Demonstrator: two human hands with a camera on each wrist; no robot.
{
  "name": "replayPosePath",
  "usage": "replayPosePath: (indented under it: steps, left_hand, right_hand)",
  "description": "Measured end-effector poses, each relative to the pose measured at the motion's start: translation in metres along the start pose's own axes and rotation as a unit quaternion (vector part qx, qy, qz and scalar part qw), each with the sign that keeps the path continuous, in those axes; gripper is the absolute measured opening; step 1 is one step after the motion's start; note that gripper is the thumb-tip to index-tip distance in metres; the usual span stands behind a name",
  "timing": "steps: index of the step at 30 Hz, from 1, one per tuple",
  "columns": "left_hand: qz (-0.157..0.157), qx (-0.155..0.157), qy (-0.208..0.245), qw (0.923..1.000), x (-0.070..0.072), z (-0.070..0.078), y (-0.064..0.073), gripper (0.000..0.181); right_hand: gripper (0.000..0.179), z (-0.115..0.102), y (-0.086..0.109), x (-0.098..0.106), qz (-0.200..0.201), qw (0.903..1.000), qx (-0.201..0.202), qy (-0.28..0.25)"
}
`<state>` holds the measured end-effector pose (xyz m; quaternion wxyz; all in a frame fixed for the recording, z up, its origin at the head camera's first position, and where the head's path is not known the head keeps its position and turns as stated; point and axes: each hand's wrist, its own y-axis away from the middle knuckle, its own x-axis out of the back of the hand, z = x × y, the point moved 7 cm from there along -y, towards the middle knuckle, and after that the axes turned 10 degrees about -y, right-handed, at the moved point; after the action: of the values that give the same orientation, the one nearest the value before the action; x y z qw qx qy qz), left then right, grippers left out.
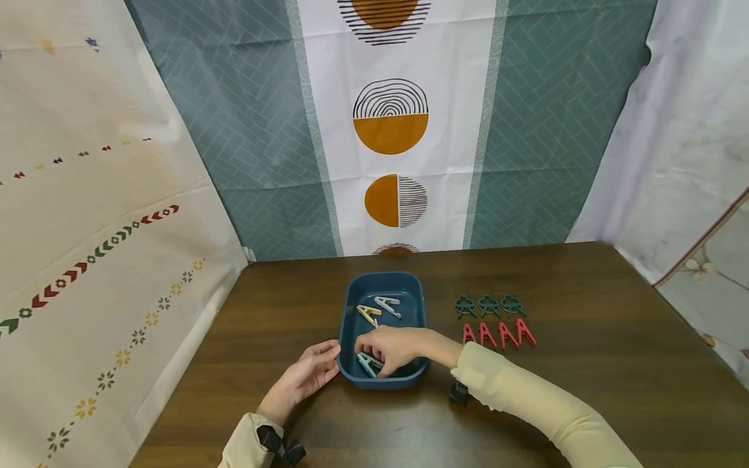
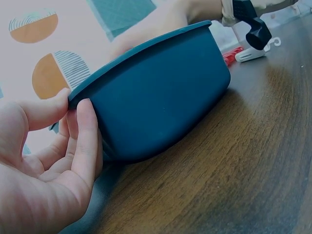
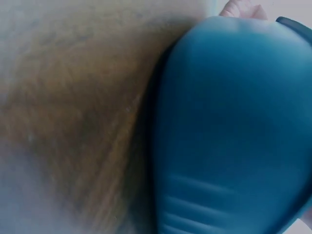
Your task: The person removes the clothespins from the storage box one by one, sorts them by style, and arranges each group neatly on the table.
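Observation:
A deep blue plastic bin [image 1: 383, 383] stands on the table. At its left side my left hand [image 1: 307, 374] pinches the rim between thumb and fingers, as the left wrist view shows close up. My right hand [image 1: 394, 348] reaches down into the bin, fingers curved over a pale green clothespin [image 1: 367, 365]; I cannot tell whether they grip it. Farther back in the bin lie a yellow clothespin [image 1: 368, 312] and a white clothespin [image 1: 387, 304]. The right wrist view has only the bin's outer wall [image 3: 234, 122], with its inside hidden.
Right of the bin, three dark green clips [image 1: 488, 305] form a row, with several red clothespins [image 1: 506, 335] lined up in front. A white clip with a hook [image 2: 253, 52] lies on the table [image 1: 556, 364] near the red ones. Patterned cloths [image 1: 392, 195] hang around the table.

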<state>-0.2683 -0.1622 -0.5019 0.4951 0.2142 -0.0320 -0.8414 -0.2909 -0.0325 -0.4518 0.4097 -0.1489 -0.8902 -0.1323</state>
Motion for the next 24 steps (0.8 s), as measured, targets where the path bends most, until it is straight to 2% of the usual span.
replayPosePath:
  steps: [6, 11, 18, 24]
  left_hand:
    - [0.008, 0.004, -0.002, 1.0000, 0.000, -0.001, 0.000, 0.019]
    - [0.020, 0.008, -0.003, 0.9998, 0.002, -0.001, 0.000, 0.021]
    - [0.016, 0.006, -0.004, 0.9998, 0.002, -0.001, 0.000, 0.019]
    - [0.017, 0.007, -0.002, 0.9998, 0.002, -0.001, 0.002, 0.027]
  right_hand:
    - [0.056, 0.003, 0.009, 0.011, 0.022, 0.9988, 0.002, -0.043]
    - [0.061, 0.006, 0.019, 0.022, 0.056, 0.9956, 0.002, -0.074]
    - [0.062, 0.010, 0.036, 0.033, 0.110, 0.9901, -0.001, -0.087]
    - [0.063, 0.009, 0.054, 0.040, 0.145, 0.9849, -0.004, -0.095]
